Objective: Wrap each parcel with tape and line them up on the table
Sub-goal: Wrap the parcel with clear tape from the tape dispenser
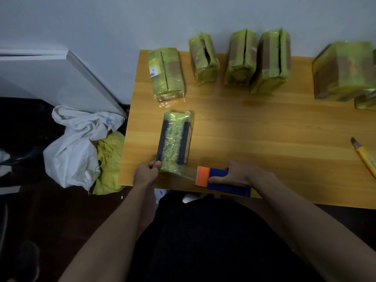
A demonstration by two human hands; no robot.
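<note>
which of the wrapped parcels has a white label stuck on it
The leftmost parcel in the back row, at the table's far left corner. A white printed label sits on its left side; none shows on the other parcels.

Dim, soft light; glare on the table [254, 102], dark floor, edges bent and blurred.

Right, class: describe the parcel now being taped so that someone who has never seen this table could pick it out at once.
Start at the wooden table and its back row of yellow-green parcels by the wall. Come forward to the near left corner, where one parcel lies alone between the left hand and the blue-and-orange tape dispenser. Only this one shows two dark strips along its top.
</note>
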